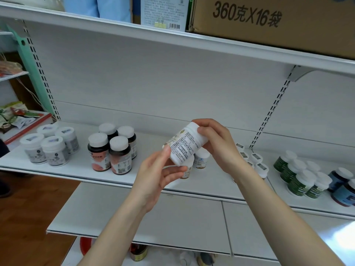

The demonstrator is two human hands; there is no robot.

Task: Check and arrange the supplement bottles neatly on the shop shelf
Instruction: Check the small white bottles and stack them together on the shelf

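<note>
Both bare forearms reach up from below, the left hand [159, 175] pinching the lower end of a tilted white bottle [183, 145] and the right hand [217, 144] curled round its cap end.

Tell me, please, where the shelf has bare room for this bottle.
Bare shelf lies between the pink-labelled dark bottles and the small white bottles at centre, and along the back panel. The right end, around the green bottles, is crowded.

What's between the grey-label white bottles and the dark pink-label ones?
Nothing. The head view shows only bare shelf between the grey-label white bottles and the dark pink-label bottles.
</note>
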